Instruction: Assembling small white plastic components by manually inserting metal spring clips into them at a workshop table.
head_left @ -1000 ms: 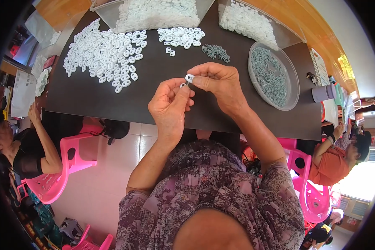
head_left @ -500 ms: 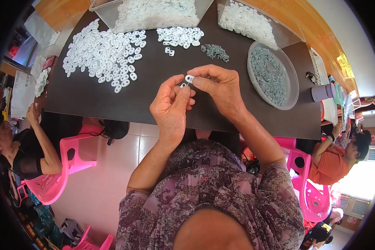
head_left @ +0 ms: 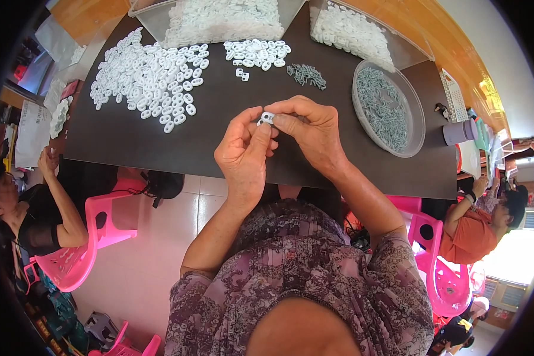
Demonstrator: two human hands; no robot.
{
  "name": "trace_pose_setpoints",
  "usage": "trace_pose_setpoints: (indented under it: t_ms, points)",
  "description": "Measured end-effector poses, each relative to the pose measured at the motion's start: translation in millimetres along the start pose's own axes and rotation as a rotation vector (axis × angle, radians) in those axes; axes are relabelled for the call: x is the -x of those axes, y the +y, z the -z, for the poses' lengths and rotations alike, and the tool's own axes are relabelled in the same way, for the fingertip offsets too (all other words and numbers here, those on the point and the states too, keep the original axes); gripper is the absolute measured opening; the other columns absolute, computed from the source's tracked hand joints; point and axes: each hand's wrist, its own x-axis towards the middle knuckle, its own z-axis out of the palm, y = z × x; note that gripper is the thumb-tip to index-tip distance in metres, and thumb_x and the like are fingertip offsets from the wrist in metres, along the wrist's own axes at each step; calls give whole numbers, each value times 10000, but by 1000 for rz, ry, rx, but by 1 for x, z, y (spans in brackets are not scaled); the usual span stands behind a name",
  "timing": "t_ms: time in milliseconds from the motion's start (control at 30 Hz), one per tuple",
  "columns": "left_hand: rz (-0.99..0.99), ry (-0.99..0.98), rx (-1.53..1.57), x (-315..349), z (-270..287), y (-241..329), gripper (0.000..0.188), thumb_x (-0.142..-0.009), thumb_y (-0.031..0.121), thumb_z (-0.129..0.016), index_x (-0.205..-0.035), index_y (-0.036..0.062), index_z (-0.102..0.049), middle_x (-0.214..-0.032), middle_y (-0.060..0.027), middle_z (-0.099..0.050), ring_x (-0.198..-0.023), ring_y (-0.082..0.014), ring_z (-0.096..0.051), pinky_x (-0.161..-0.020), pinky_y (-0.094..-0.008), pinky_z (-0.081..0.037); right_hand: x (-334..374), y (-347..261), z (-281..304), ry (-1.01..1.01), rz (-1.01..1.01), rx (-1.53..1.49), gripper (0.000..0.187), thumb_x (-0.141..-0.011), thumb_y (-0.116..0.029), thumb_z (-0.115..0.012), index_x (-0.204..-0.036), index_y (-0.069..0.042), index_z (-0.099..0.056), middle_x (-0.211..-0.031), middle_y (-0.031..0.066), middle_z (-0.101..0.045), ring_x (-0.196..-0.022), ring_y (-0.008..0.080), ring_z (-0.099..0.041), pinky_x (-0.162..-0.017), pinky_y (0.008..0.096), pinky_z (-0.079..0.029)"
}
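Above the near part of the dark table, my left hand and my right hand meet fingertip to fingertip. A small white plastic piece with a hole is pinched in my left fingers, partly hidden by them. Between my right thumb and forefinger is a white oval two-hole plastic piece, set against the left one. Whether a screw sits between them cannot be seen. Beyond my hands lie a small group of white pieces, a few loose small ones and a little heap of grey screws.
A wide heap of white oval pieces covers the table's far left. Two clear bins of white parts stand along the back. At right are a round tub of screws and a purple cup. People sit on both sides on pink chairs.
My right hand has brought its oval piece slightly down and left onto the piece in my left hand, closing the small gap. The heaps have not changed.
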Motion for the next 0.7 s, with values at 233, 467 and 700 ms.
trace_pose_setpoints:
  t_ms: [233, 467, 700]
  points:
    - [22, -16, 30, 0, 0, -2, 244, -885, 14, -551, -1126, -18, -541, -779, -31, -605, -634, -59, -541, -548, -172, -438, 2, -1, -2, -3, -53, -37, 106, -798, 18, -596, -888, 35, -649, -810, 48, -610, -717, 85, -579, -626, 228, -483]
    - [9, -13, 53, 0, 0, -2, 250, -883, 14, -553, -1130, -25, -540, -788, -44, -613, -632, -69, -548, -551, -181, -446, 2, 0, -1, -15, -43, -23, 93, -821, 17, -580, -888, 43, -639, -821, 50, -596, -691, 78, -567, -607, 229, -482]
    - [14, -1, 84, 1, 1, -3, 248, -884, 7, -550, -1126, -48, -542, -801, -71, -625, -640, -91, -564, -566, -202, -468, 3, 2, -1, -13, -18, -26, 89, -820, 18, -586, -888, 44, -638, -815, 53, -592, -692, 80, -569, -571, 225, -479]
